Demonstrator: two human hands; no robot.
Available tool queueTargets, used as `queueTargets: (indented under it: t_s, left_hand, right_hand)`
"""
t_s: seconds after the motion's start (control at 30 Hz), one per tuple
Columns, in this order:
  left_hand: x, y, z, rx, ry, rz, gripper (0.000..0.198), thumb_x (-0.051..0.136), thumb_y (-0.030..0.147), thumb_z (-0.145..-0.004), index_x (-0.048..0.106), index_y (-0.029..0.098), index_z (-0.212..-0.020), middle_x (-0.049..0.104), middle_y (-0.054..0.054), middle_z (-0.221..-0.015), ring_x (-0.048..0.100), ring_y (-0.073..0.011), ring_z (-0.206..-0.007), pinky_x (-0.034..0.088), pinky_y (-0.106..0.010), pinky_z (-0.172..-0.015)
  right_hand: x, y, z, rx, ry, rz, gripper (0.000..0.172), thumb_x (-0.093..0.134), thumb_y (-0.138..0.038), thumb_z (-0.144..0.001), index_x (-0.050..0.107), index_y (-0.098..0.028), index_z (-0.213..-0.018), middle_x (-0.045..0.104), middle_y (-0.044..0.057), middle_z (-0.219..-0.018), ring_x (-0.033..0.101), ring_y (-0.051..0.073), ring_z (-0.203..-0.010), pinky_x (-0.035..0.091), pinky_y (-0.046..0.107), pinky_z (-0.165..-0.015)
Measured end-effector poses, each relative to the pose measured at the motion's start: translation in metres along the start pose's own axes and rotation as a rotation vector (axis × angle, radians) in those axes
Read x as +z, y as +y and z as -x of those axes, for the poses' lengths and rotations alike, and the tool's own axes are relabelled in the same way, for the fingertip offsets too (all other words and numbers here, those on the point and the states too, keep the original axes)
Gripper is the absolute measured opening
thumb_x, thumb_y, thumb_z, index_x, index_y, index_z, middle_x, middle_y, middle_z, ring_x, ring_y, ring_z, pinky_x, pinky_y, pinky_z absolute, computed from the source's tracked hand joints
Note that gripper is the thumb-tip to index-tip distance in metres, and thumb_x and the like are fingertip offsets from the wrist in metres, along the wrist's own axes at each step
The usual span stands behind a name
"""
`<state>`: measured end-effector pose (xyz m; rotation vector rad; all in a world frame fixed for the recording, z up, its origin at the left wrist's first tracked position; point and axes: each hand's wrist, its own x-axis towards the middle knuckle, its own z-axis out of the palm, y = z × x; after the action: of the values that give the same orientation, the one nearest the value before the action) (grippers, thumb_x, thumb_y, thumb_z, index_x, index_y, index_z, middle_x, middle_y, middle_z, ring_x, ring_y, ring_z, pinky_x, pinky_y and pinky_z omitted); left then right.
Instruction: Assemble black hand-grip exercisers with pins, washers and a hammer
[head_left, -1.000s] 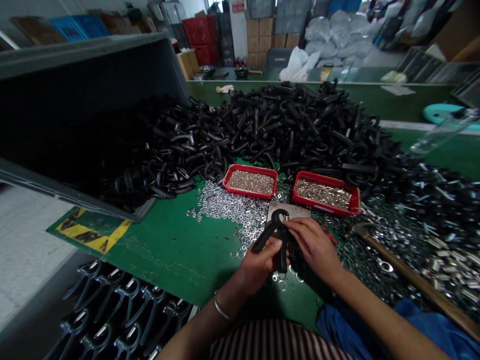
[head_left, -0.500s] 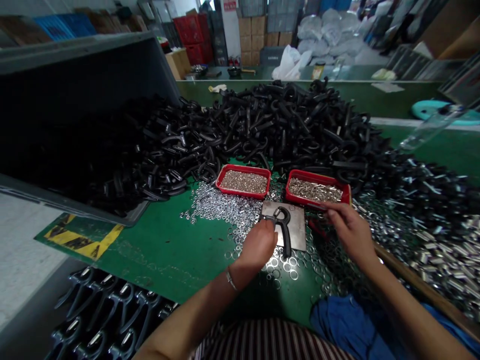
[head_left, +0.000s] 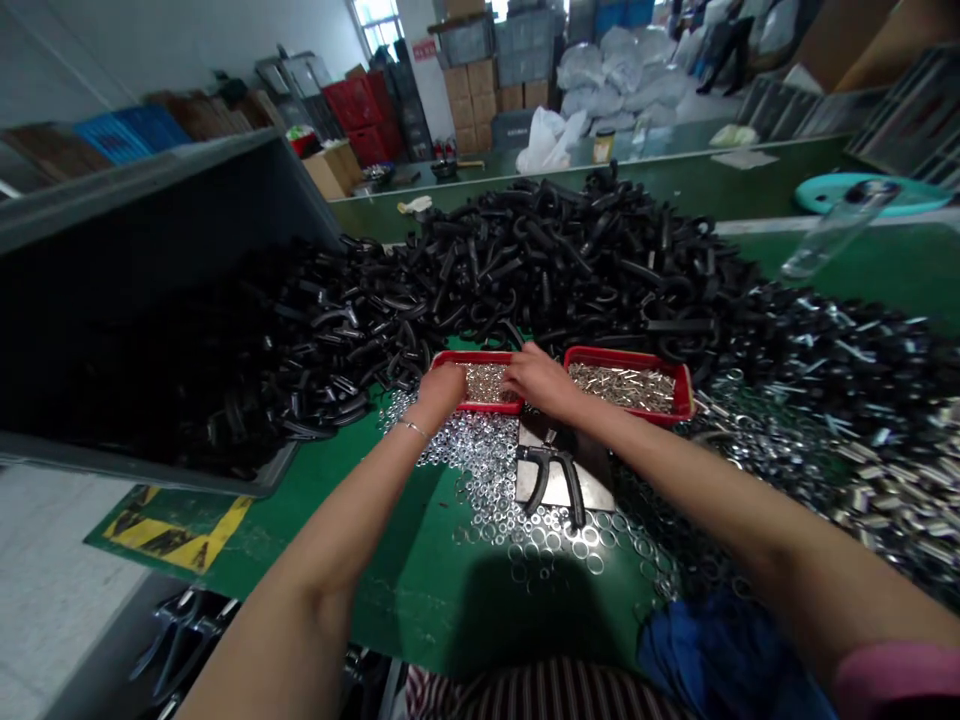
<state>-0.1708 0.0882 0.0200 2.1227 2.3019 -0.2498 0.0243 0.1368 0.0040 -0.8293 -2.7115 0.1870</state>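
Observation:
My left hand [head_left: 444,386] reaches into the left end of a red tray [head_left: 480,408] of tiny metal pieces [head_left: 484,382]. Its fingers are closed, and their tips are hidden. At the tray's right end is my right hand [head_left: 541,382], fingers bent together over the pieces; whether anything is between them cannot be seen. Just below it, a black two-legged clamp-like part [head_left: 576,490] lies on a square metal plate [head_left: 600,492], untouched, its upper end partly covered by my right forearm.
A second red tray [head_left: 628,410] holds small metal pins. Black curved parts [head_left: 562,240] are heaped behind the trays and spill from a grey crate [head_left: 262,480] at left. Loose metal rings [head_left: 547,540] and nuts [head_left: 480,450] lie around the plate. A clear bottle [head_left: 832,235] lies at right.
My left hand has left the black part on the plate and moved up-left into the left tray. My right hand has crossed leftward from the right tray's edge. The view has tilted.

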Motion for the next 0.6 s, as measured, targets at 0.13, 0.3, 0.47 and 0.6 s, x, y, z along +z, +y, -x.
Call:
queueTargets:
  t_s: [0.13, 0.3, 0.47, 0.6]
  left_hand:
    - [0.009, -0.004, -0.012, 0.003, 0.003, -0.018, 0.025, 0.048, 0.008, -0.090, 0.071, 0.005, -0.099, 0.071, -0.020, -0.098, 0.070, -0.0285, -0.095, 0.054, -0.033, -0.082]
    - [0.022, 0.003, -0.002, -0.044, 0.109, -0.016, 0.035, 0.031, 0.005, -0.095, 0.061, 0.000, -0.114, 0.064, -0.025, -0.112, 0.066, -0.0304, -0.104, 0.052, -0.038, -0.086]
    - [0.035, -0.001, -0.005, -0.059, 0.258, 0.101, 0.030, 0.029, 0.008, -0.098, 0.057, 0.005, -0.110, 0.065, -0.018, -0.104, 0.065, -0.0239, -0.096, 0.049, -0.032, -0.084]
    - [0.048, -0.013, -0.004, -0.007, 0.428, 0.453, 0.015, 0.043, 0.018, -0.099, 0.058, 0.013, -0.101, 0.066, -0.009, -0.097, 0.063, -0.0197, -0.092, 0.049, -0.031, -0.085]
  right_hand:
    - [0.025, -0.013, -0.043, 0.006, -0.047, 0.044, 0.017, 0.062, -0.022, -0.090, 0.075, -0.013, -0.082, 0.069, 0.015, -0.090, 0.050, 0.029, -0.100, 0.036, 0.037, -0.082]
    - [0.042, -0.012, -0.044, 0.031, -0.038, 0.041, 0.015, 0.058, -0.017, -0.091, 0.072, -0.012, -0.091, 0.068, 0.016, -0.096, 0.049, 0.030, -0.102, 0.036, 0.039, -0.083]
    - [0.047, -0.010, -0.043, 0.058, 0.008, 0.020, 0.012, 0.060, -0.020, -0.091, 0.069, -0.013, -0.093, 0.068, 0.014, -0.098, 0.050, 0.029, -0.101, 0.038, 0.038, -0.087]
    - [0.045, -0.010, -0.039, 0.057, 0.062, -0.009, 0.014, 0.052, -0.019, -0.096, 0.066, -0.017, -0.095, 0.066, 0.011, -0.102, 0.050, 0.026, -0.101, 0.039, 0.037, -0.087]
